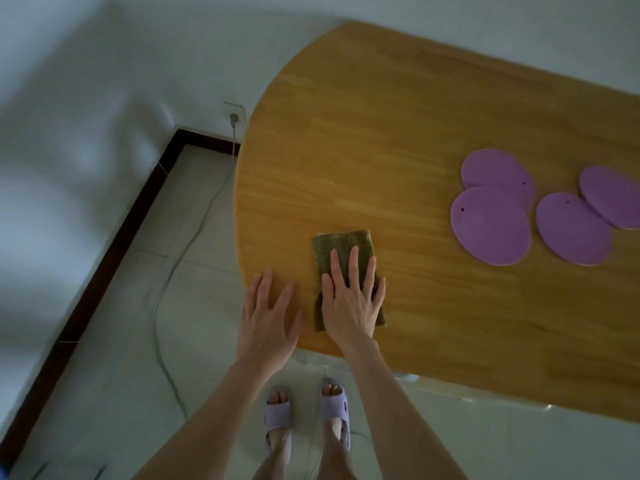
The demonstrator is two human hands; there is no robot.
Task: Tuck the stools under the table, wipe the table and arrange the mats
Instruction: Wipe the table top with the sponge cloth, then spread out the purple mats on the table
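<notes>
A wooden table (pixel 398 133) with a rounded end fills the upper right. A green cloth (pixel 341 245) lies flat near the table's front edge. My right hand (pixel 351 296) presses flat on the cloth, fingers spread. My left hand (pixel 268 315) rests flat and empty on the bare wood at the table's edge, just left of the cloth. Several round purple mats lie at the right: one (pixel 490 226) overlaps another (pixel 497 171), and two more (pixel 573 233) (pixel 611 197) overlap beside them. No stool is in view.
A white wall with a dark skirting board (pixel 104 244) runs along the left. A socket with a plug (pixel 234 116) sits on the wall, and its grey cable (pixel 173 268) trails over the tiled floor. My feet in lilac slippers (pixel 306 415) stand by the table.
</notes>
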